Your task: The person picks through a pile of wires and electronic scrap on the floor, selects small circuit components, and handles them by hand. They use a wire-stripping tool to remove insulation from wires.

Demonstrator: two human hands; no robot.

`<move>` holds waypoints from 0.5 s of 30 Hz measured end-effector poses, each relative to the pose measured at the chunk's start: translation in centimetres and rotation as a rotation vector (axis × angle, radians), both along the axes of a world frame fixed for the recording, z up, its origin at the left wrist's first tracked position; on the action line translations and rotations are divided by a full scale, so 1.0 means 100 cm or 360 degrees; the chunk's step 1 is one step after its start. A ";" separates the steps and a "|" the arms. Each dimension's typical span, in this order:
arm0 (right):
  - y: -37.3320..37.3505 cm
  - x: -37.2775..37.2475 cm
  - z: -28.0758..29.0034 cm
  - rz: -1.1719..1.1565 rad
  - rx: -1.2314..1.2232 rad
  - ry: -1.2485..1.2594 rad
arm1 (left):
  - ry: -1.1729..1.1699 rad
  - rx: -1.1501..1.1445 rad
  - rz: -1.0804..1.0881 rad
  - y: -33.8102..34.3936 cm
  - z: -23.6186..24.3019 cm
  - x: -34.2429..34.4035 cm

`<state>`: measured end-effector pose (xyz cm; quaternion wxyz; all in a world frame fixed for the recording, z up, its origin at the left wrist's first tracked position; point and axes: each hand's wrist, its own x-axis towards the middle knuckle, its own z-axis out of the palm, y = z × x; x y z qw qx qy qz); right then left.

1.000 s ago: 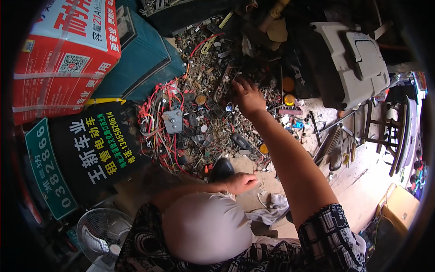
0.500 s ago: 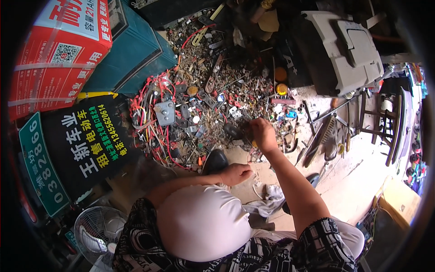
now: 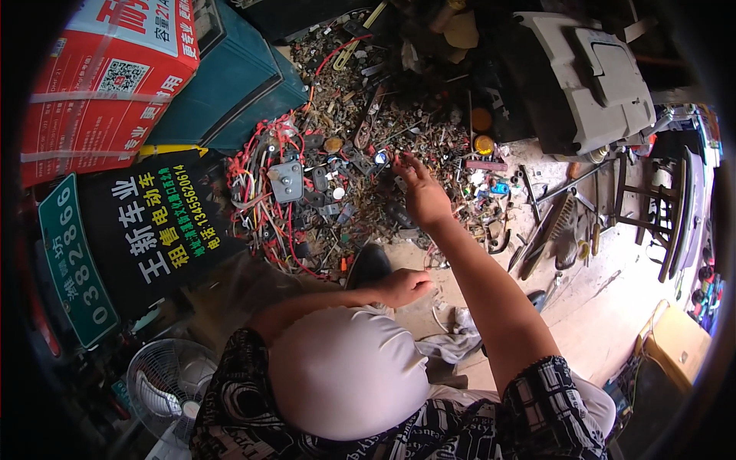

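My right hand [image 3: 426,201] reaches over a wide heap of small scrap parts [image 3: 429,142], fingers stretched out and a little apart, tips at the loose bits. No held thing shows in it. Left of its fingertips, a grey metal box [image 3: 287,182] with studs lies among red and white wires [image 3: 251,201]. A small white round piece [image 3: 338,193] and dark plastic parts surround it. My left hand [image 3: 406,287] rests low near my dark shoe [image 3: 369,265], fingers curled in; whatever they may hold is hidden.
A red carton [image 3: 100,100] and a teal case [image 3: 253,84] stand at the left, above a dark printed flap [image 3: 146,222]. A fan [image 3: 170,391] is lower left. Tools [image 3: 553,238] lie on the right floor [image 3: 590,284]. A beige-and-black case [image 3: 583,84] stands far right.
My right hand has moved left and farther over the heap, and its fingers have gone from curled to stretched out. My left hand stays closed in about the same place.
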<state>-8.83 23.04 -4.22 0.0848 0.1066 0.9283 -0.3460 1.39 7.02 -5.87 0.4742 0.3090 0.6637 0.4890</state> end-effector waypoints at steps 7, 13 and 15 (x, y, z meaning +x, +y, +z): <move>0.014 0.042 -0.014 -0.0118 0.0056 0.0077 | 0.0077 0.0043 -0.0019 0.001 -0.007 0.003; 0.006 0.037 0.009 -0.0345 0.0041 0.0003 | 0.0065 -0.0039 -0.0057 -0.002 -0.015 0.005; 0.005 0.022 0.015 -0.0305 0.0030 0.0103 | 0.0074 -0.0023 -0.0063 -0.002 -0.012 0.003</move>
